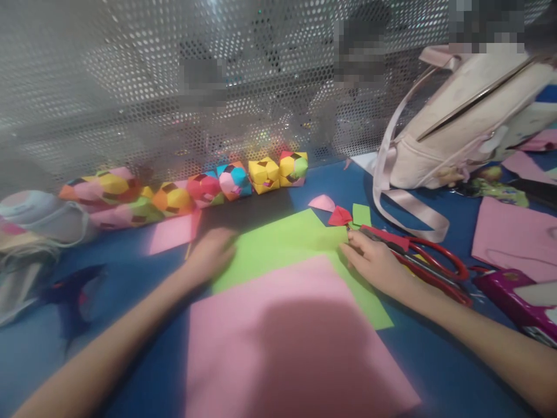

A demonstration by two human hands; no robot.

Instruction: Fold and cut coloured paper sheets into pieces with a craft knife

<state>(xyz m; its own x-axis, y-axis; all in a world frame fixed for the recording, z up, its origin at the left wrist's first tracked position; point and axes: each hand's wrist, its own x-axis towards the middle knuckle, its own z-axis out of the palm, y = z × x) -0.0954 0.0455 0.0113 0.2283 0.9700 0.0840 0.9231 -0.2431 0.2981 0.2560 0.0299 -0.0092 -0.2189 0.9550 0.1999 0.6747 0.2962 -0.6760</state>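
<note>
Left hand [213,252], pressed flat, and right hand [376,264], fingers loose and empty, pin opposite edges of an unfolded green paper sheet [287,244] mid-table [435,360], beside red scissors [429,261]; finished folded paper balls [204,188] line the far edge.

Lime-green sheet [282,244] under pink sheet [287,337], red-handled scissors [418,255], blue table [130,348], multicoloured paper cubes [195,188].
</note>
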